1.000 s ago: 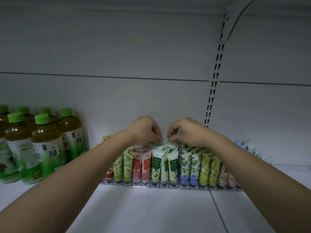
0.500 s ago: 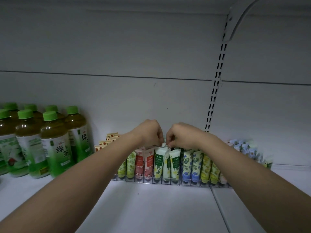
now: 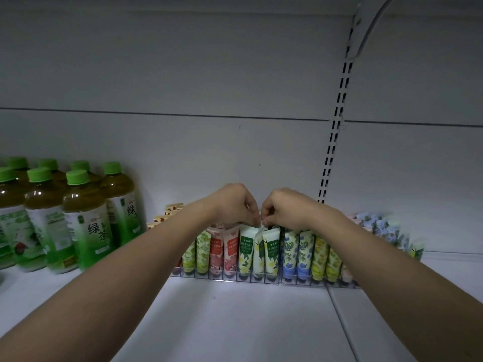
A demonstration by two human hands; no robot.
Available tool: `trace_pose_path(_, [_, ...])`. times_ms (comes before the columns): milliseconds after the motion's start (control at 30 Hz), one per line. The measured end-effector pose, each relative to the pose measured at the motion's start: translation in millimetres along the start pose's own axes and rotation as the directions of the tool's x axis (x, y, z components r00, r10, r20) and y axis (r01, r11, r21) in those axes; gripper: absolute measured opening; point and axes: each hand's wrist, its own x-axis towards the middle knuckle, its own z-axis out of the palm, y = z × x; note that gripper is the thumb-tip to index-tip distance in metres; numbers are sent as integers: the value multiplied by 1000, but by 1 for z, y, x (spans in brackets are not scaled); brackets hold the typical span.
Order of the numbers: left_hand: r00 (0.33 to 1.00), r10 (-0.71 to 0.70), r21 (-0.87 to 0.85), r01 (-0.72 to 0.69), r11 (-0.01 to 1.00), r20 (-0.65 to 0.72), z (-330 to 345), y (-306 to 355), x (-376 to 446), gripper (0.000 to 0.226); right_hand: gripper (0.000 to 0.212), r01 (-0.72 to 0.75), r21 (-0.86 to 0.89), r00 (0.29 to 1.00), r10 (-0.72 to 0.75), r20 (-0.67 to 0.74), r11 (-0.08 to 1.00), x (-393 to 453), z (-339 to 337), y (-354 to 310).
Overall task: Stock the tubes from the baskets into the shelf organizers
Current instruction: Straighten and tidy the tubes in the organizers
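Observation:
A clear shelf organizer (image 3: 230,278) at the back of the white shelf holds rows of upright tubes: yellow-green, red-pink, white-and-green, blue-flowered and yellow-flowered. My left hand (image 3: 234,205) and my right hand (image 3: 283,209) meet above the white-and-green rows, fingers curled. Both pinch the top edge of the middle white-and-green tube (image 3: 258,250), which stands tilted between its two neighbours. The baskets are out of view.
Several green-capped tea bottles (image 3: 86,220) stand on the left of the shelf. More tubes (image 3: 384,228) fill the organizer on the right, partly behind my right forearm. A slotted upright (image 3: 335,131) runs up the back wall. A seam (image 3: 339,314) divides the shelf boards.
My hands have drawn closer together over the white-and-green tubes. The view has shifted, so the bottles and organizer sit further right in frame.

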Motion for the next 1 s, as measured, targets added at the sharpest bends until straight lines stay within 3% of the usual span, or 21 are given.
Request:
trace_pose_path(400, [998, -36, -10, 35, 999, -58, 7, -4, -3, 5, 7, 28, 106, 1000, -29, 8, 994, -17, -15, 14])
trace_pose_path(633, [997, -55, -45, 53, 998, -54, 10, -4, -2, 7, 4, 14, 54, 999, -16, 45, 998, -17, -13, 15])
trace_pose_path(1000, [998, -55, -40, 54, 998, -43, 7, -1, -2, 9, 6, 1, 1, 1000, -1, -8, 1000, -8, -6, 10])
